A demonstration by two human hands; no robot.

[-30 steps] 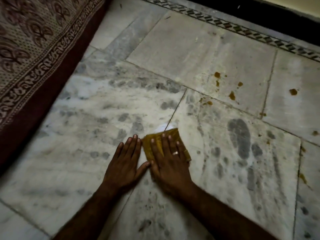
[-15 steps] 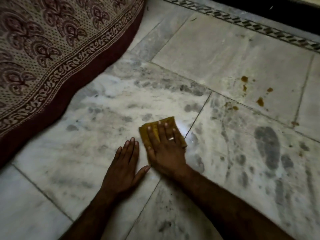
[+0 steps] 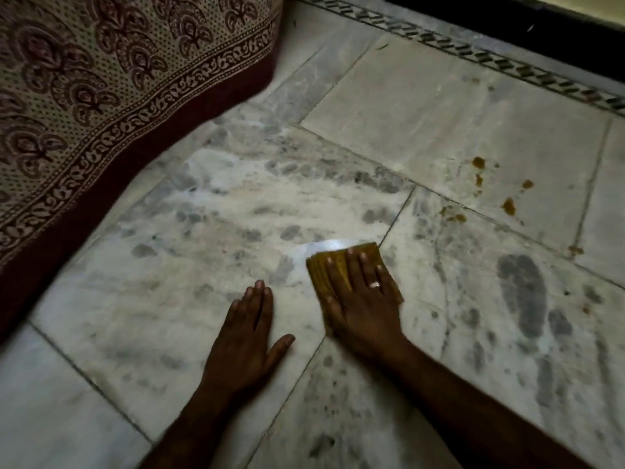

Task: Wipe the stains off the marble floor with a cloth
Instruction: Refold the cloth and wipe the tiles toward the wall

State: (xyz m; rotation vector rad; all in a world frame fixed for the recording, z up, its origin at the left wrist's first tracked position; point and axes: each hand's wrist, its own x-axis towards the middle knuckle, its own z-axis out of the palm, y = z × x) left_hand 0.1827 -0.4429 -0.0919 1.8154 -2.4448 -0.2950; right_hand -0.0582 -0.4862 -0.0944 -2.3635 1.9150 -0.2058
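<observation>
A folded yellow cloth (image 3: pixel 338 265) lies flat on the grey-veined marble floor (image 3: pixel 169 282). My right hand (image 3: pixel 362 299), with a ring on one finger, presses down on the cloth with fingers spread over it. My left hand (image 3: pixel 247 336) rests palm-down on the bare floor just left of it, fingers together, holding nothing. Several orange-brown stains (image 3: pixel 507 206) dot the floor to the upper right, well apart from the cloth. A bright glare patch (image 3: pixel 324 247) sits on the floor at the cloth's far edge.
A patterned maroon-bordered bedspread (image 3: pixel 101 96) hangs to the floor at the upper left. A patterned inlay strip (image 3: pixel 473 52) and dark skirting run along the far wall. Tile joints cross the floor near my hands.
My right hand slid the cloth left and away, then slightly back right. The view has shifted so the bedspread fills more of the upper left. My left hand stayed planted on the floor.
</observation>
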